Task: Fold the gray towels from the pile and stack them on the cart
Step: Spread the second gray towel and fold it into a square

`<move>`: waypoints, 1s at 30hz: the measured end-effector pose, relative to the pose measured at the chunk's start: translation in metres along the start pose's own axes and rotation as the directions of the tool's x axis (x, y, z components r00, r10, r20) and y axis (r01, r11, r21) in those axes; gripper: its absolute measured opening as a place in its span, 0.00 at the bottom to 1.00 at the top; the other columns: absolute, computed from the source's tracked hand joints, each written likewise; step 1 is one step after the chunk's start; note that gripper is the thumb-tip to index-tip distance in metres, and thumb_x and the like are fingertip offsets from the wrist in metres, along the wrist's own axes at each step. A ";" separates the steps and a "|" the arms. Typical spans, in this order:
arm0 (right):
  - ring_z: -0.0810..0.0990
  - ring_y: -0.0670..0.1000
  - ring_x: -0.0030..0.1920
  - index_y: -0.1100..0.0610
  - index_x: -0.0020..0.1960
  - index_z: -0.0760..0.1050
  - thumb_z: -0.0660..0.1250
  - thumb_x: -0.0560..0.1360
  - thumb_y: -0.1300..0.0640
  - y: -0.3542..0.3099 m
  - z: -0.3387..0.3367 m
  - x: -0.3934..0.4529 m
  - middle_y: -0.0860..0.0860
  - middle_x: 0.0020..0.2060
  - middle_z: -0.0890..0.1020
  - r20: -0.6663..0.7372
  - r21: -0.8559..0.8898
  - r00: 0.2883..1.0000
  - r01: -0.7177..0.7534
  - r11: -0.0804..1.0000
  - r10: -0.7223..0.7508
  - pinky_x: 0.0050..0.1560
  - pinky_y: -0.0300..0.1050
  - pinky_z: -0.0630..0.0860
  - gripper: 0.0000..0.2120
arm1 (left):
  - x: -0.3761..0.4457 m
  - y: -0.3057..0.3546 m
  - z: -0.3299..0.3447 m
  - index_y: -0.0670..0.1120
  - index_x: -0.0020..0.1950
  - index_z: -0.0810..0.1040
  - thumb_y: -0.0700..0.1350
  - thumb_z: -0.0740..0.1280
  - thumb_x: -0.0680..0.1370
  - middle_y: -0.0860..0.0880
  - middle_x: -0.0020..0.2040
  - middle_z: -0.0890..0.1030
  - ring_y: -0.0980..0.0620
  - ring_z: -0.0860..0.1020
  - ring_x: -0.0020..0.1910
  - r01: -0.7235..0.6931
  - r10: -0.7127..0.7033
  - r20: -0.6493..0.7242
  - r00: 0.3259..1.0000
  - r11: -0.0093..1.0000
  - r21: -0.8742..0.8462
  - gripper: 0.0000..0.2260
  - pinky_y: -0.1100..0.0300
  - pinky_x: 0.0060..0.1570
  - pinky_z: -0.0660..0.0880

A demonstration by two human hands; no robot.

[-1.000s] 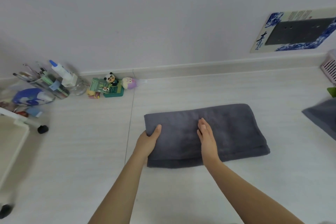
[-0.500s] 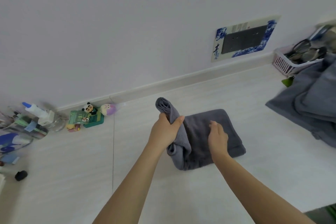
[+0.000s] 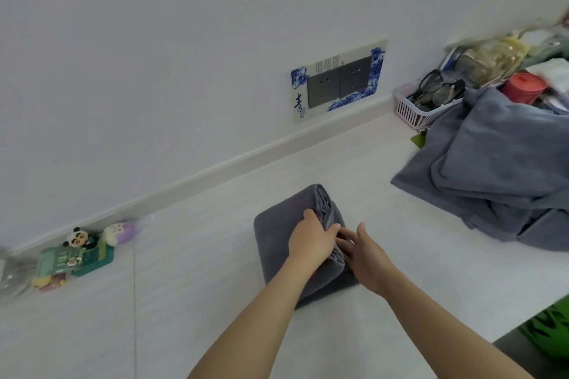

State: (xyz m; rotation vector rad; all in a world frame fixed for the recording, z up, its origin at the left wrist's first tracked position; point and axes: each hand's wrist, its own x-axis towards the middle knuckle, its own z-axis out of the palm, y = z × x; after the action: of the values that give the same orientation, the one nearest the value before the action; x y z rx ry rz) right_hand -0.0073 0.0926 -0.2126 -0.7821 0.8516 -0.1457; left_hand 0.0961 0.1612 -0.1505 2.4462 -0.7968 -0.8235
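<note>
The towel [image 3: 277, 243] lies folded into a compact gray block on the pale surface [image 3: 191, 301], near the middle of the view, its stacked fold edges facing right. The left hand [image 3: 311, 240] rests on top of it, palm down, with the thumb and fingertips curled over the right edge of the top layer, gripping that fold. The right hand [image 3: 366, 258] sits just beside it at the towel's right edge, fingers straight and spread, their tips touching the layered edge under the left fingertips; it presses rather than grips. The pile [image 3: 498, 175] of loose gray towels is heaped well apart to the right, partly draped against a pink basket [image 3: 412, 111] that holds glasses. Behind the pile is a red cup [image 3: 523, 88]. On the wall [image 3: 154, 71] above the baseboard is a 2-socket outlet [image 3: 338, 80] framed in blue and white. Far left, by the wall, stand a panda figure [image 3: 77, 237] and a purple toy [image 3: 118, 232].
</note>
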 end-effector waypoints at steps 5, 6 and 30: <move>0.76 0.52 0.62 0.56 0.66 0.71 0.45 0.80 0.40 0.001 -0.009 0.001 0.55 0.61 0.79 0.019 0.016 1.000 0.020 1.000 -0.021 0.65 0.51 0.70 0.28 | 0.015 0.000 0.028 0.45 0.56 0.66 0.59 0.58 0.79 0.47 0.47 0.78 0.50 0.76 0.41 -0.007 0.010 0.095 0.995 0.999 -0.032 0.17 0.56 0.37 0.72; 0.78 0.52 0.60 0.56 0.65 0.73 0.46 0.80 0.40 -0.001 -0.010 0.001 0.55 0.59 0.80 0.013 0.004 1.000 0.015 1.000 -0.015 0.64 0.51 0.72 0.28 | 0.016 -0.001 0.026 0.47 0.55 0.66 0.61 0.55 0.80 0.48 0.45 0.78 0.50 0.77 0.40 0.010 0.002 0.141 0.990 0.996 -0.090 0.18 0.55 0.39 0.74; 0.70 0.55 0.62 0.49 0.77 0.46 0.56 0.79 0.50 -0.011 -0.013 0.012 0.54 0.68 0.66 0.229 -0.933 0.874 0.323 0.160 -0.429 0.59 0.47 0.71 0.31 | 0.022 -0.079 0.040 0.53 0.77 0.52 0.64 0.38 0.79 0.47 0.77 0.56 0.48 0.48 0.76 -0.054 0.196 -0.238 0.951 0.867 0.496 0.28 0.36 0.69 0.49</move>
State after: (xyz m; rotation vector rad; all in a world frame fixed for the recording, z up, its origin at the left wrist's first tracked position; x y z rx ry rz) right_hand -0.0062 0.0727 -0.2182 -2.2419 0.7474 -0.0873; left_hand 0.1144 0.1975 -0.2320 2.8117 -1.1470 -0.2218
